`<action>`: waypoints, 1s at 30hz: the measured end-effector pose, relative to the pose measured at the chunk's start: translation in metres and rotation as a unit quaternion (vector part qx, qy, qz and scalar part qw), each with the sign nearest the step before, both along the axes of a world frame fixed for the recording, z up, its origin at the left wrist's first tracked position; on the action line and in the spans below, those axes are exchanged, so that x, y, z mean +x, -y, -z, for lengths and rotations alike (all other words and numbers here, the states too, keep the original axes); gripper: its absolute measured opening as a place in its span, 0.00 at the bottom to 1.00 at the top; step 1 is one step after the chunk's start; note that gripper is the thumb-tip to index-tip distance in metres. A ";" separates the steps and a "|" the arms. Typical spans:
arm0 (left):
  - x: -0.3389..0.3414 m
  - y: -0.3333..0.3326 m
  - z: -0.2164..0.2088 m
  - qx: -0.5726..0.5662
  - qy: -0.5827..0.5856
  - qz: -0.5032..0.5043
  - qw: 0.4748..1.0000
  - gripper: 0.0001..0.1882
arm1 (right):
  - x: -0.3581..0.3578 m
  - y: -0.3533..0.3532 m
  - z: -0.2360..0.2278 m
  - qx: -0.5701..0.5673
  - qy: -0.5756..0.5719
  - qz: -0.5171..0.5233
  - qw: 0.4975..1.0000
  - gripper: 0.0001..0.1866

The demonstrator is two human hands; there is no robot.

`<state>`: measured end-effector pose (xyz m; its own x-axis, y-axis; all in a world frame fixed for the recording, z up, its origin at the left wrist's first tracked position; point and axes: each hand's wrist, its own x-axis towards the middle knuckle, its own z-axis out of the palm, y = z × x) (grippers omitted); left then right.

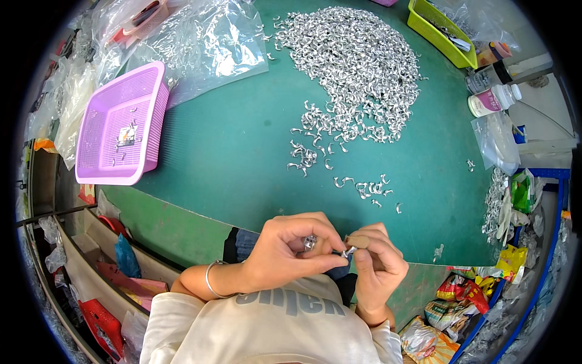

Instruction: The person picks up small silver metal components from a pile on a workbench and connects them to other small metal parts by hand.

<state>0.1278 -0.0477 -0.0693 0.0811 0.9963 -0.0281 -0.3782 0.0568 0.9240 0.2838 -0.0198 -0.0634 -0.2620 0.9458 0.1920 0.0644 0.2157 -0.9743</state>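
Close to the table's near edge, my left hand (285,252) and my right hand (381,267) meet fingertip to fingertip. Between them is a small shiny silver metal piece (348,251), pinched by both; its exact shape is partly hidden by the fingers. More silver pieces (310,242) sit in the curled fingers of my left hand. A tan finger cover (359,241) shows on a fingertip of my right hand. Beyond my hands, several loose curved metal pieces (365,189) lie on the green table (230,151), and a big heap of the same pieces (357,60) spreads farther back.
A purple plastic basket (155,121) with a few pieces inside stands at left, beside a clear plastic bag (224,54). At the far right are a yellow-green tray (439,39) and a white bottle (494,101). Colourful packages (454,303) sit below the table's right side.
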 end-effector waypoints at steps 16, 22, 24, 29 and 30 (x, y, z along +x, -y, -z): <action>-0.008 -0.008 -0.005 -0.184 0.385 0.072 0.901 0.20 | 0.003 -0.005 0.007 -0.007 -0.041 0.025 0.999 0.05; -0.009 -0.008 -0.009 -0.183 0.362 0.080 0.911 0.20 | 0.004 -0.006 0.007 -0.007 -0.042 0.039 0.998 0.06; -0.010 -0.007 -0.011 -0.187 0.354 0.076 0.913 0.20 | 0.004 -0.006 0.007 -0.003 -0.041 0.036 0.999 0.06; -0.012 -0.006 -0.015 -0.197 0.334 0.072 0.919 0.18 | 0.003 -0.005 0.006 0.003 -0.037 0.031 0.999 0.06; -0.012 -0.005 -0.016 -0.198 0.326 0.067 0.922 0.18 | 0.003 -0.005 0.005 0.008 -0.026 0.026 0.999 0.05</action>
<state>0.1162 -0.0423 -0.0537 0.3317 0.8982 -0.2884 -0.8109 0.4277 0.3993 0.2871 -0.0148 -0.0688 -0.2008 0.9547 0.2198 0.0246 0.2292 -0.9731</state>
